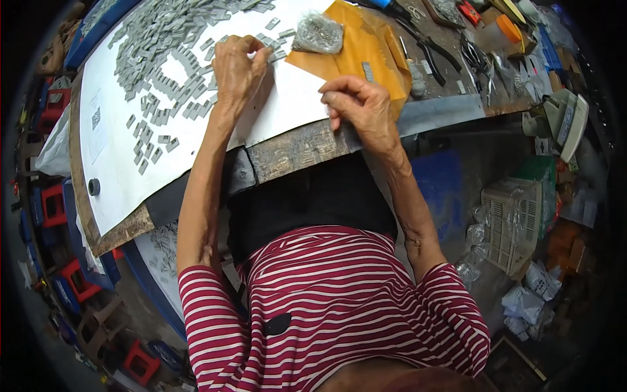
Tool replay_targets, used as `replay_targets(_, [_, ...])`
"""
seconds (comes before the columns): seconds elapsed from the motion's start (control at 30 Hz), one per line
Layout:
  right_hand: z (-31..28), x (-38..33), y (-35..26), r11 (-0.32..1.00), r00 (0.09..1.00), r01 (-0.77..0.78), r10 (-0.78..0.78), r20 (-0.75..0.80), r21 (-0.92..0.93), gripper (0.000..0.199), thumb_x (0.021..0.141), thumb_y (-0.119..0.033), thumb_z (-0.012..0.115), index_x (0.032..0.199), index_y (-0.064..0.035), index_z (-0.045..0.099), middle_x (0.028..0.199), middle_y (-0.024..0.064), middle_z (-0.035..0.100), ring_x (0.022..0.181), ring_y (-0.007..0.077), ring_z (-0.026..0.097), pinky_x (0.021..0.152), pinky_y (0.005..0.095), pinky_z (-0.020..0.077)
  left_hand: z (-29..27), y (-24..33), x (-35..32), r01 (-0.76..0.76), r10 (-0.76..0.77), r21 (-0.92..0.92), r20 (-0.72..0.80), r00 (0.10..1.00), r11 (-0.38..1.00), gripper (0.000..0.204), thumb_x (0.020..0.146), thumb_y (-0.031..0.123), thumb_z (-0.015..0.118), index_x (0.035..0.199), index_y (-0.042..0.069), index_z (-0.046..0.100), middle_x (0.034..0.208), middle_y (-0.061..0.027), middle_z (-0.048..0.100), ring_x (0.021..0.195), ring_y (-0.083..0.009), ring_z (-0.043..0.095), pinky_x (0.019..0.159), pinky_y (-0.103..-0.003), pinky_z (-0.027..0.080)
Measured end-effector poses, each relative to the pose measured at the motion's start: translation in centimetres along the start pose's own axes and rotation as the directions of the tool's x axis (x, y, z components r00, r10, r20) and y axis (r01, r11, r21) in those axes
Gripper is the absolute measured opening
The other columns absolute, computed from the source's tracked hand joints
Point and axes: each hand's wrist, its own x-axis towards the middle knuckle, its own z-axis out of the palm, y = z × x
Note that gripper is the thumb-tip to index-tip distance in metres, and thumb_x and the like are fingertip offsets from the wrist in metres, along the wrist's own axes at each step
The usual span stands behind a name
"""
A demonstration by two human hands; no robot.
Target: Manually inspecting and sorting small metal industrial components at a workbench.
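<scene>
Many small flat grey rectangular pieces [163, 52] lie heaped and scattered over a white sheet [287, 98] on the worktable. Above the sheet, at the near side of the pieces, my left hand [236, 72] is closed with its fingers curled; anything in its fingertips is too small to make out. Close to the table's front edge, my right hand [366, 114] has its thumb and forefinger together, and what they hold, if anything, cannot be told. Beyond it, a clear bag of tiny metal parts [318, 32] rests on a yellow-orange envelope [353, 32]. One grey piece [368, 71] lies on that envelope.
Black-handled pliers [431, 55], a jar with an orange lid [501, 32] and other tools crowd the table's right side. A small black ring [94, 187] sits at the sheet's left corner. Below right stands a pale plastic crate [513, 225]; red stools [140, 362] are at left.
</scene>
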Motion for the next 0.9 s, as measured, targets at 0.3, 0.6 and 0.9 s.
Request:
replay_targets(0.3, [-7.8,4.2,0.8,0.601,0.894,0.253,-0.444,-0.055,-0.758,0.014,0.078,-0.008,0.054,0.086,0.0030,0.059,0.077,0.0129,0.059,0.067,0.0236,0.058,0.061,0.0321,0.0458,-3.9,4.4,-1.6,0.407,-0.293,-0.579,0.283,0.913,0.706,0.019,0.078,0.020,0.064,0.082,0.002,0.063,0.070,-0.0024,0.059,0.062,-0.0082,0.051,0.057,-0.022,0.042])
replay_targets(0.6, [-8.3,5.2,1.6,0.264,0.850,0.418,-0.451,0.272,-0.869,0.009,0.081,-0.006,0.054,0.085,0.0008,0.056,0.082,0.0126,0.054,0.072,0.0287,0.057,0.063,0.0345,0.0451,-5.8,7.1,-4.4,0.558,-0.328,-0.743,0.457,0.827,0.370,0.013,0.078,0.012,0.064,0.084,0.001,0.061,0.069,-0.0026,0.060,0.058,-0.0058,0.050,0.053,-0.018,0.040])
replay_targets(0.9, [-8.4,5.8,1.5,0.041,0.799,0.514,-0.387,0.460,-0.857,0.007,0.077,-0.002,0.052,0.079,0.0020,0.047,0.077,0.0166,0.049,0.070,0.0335,0.055,0.062,0.0404,0.0453,-5.4,7.4,-5.0,0.625,-0.335,-0.720,0.534,0.776,0.302,0.012,0.078,0.012,0.064,0.083,0.002,0.060,0.071,-0.0011,0.058,0.059,-0.0058,0.048,0.056,-0.019,0.039])
